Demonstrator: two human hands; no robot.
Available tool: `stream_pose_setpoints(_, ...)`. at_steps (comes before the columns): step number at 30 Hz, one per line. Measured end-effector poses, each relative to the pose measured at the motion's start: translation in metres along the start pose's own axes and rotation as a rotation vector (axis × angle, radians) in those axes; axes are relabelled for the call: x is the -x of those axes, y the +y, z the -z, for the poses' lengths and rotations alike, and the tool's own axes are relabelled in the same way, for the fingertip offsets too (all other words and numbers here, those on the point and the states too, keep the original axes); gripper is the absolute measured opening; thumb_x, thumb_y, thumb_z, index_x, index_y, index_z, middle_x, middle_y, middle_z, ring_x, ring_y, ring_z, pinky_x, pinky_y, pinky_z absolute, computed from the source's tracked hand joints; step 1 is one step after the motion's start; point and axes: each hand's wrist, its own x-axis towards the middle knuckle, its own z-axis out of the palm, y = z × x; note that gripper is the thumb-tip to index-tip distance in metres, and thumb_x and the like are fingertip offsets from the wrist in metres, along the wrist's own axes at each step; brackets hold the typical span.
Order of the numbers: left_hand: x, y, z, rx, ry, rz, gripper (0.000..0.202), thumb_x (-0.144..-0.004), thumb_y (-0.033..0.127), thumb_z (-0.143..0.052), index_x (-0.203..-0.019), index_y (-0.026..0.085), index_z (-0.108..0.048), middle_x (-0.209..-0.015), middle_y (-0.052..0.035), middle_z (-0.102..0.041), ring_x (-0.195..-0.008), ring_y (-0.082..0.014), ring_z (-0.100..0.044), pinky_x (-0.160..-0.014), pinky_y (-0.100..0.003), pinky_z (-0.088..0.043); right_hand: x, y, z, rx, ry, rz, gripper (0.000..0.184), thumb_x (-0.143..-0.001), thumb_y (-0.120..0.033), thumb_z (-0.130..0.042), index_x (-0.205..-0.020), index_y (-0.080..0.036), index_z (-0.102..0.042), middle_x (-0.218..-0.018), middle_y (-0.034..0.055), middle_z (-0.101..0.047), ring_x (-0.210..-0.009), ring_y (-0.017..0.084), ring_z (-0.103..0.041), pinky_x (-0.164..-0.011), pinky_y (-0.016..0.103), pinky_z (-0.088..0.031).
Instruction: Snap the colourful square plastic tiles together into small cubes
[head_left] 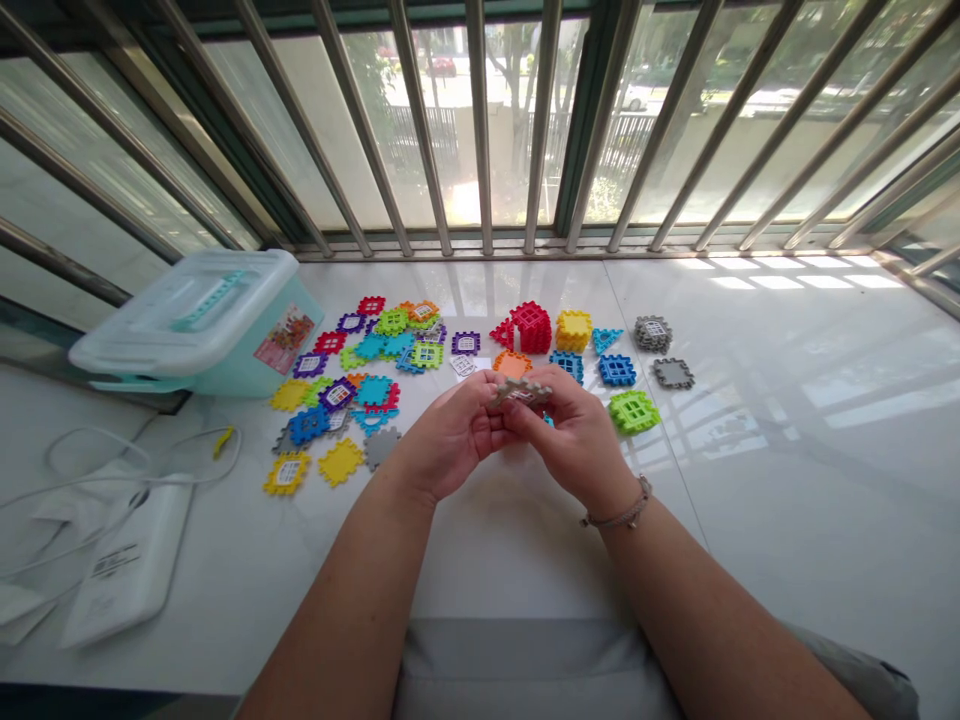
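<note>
Two bare hands are raised over a white stone ledge (757, 520). The left hand (450, 437) and right hand (571, 440) meet in front of a red cube of interlocking plastic tiles (531, 328). Their fingers (491, 420) are curled narrowly, pinching a grey notched tile (523, 393) between them above the ledge. A braided bracelet (621, 512) circles the right wrist.

An orange tile (513, 365) lies between the hands and the cube. Left of the cube, loose multicoloured tiles (367, 372) spread out, with a teal storage box (196, 335) beyond them. Further from the cube on that side lie a white power bank (127, 560) and a white cable (90, 430). To its right sit a yellow tile stack (574, 330) and a lime-green tile (634, 411). Steel window bars (480, 120) stand behind it.
</note>
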Motion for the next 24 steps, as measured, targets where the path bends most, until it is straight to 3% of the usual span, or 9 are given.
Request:
stream_pose_setpoints(11,-0.002,-0.001,-0.001,-0.052,0.021,-0.029,0.027,-0.084,0.037,-0.081,-0.101,0.018,-0.073,-0.105,-0.0089,-0.081,-0.090,-0.0198,-0.076,-0.086,-0.033,-0.063,-0.002,0.004,0.002,-0.021,-0.006,-0.214,0.026,-0.094,-0.048,-0.084,-0.101,-0.025,-0.073,-0.099,0.0032,-0.075,-0.088,0.020,-0.068,-0.076,0.034,-0.057)
stream_pose_setpoints(15,-0.005,-0.004,-0.001,-0.143,0.100,-0.190,0.023,-0.084,0.030,-0.083,-0.089,0.021,-0.063,-0.091,-0.0003,-0.073,-0.087,-0.0149,-0.071,-0.090,-0.030,-0.061,-0.004,0.012,0.001,-0.050,0.046,-0.316,0.043,-0.087,-0.057,-0.091,-0.107,-0.024,-0.071,-0.107,0.0046,-0.078,-0.086,0.019,-0.070,-0.071,0.032,-0.058)
stream_pose_setpoints(20,-0.007,-0.009,-0.002,-0.405,0.200,-0.399,0.033,-0.078,0.022,-0.092,-0.095,0.023,-0.064,-0.116,-0.0028,-0.075,-0.095,-0.0157,-0.073,-0.092,-0.030,-0.058,-0.007,0.020,0.000,-0.328,0.086,-0.451,0.047,-0.091,-0.066,-0.081,-0.109,-0.023,-0.076,-0.098,0.0028,-0.076,-0.081,0.016,-0.067,-0.072,0.030,-0.061)
stream_pose_setpoints(24,-0.005,-0.011,-0.005,-0.525,0.215,-0.480,0.028,-0.078,0.017,-0.092,-0.094,0.023,-0.070,-0.105,-0.0017,-0.074,-0.095,-0.0165,-0.072,-0.094,-0.029,-0.057,-0.007,0.017,0.001,-0.444,0.084,-0.459,0.052,-0.090,-0.075,-0.080,-0.102,-0.024,-0.075,-0.086,-0.0003,-0.068,-0.075,0.015,-0.063,-0.069,0.029,-0.062)
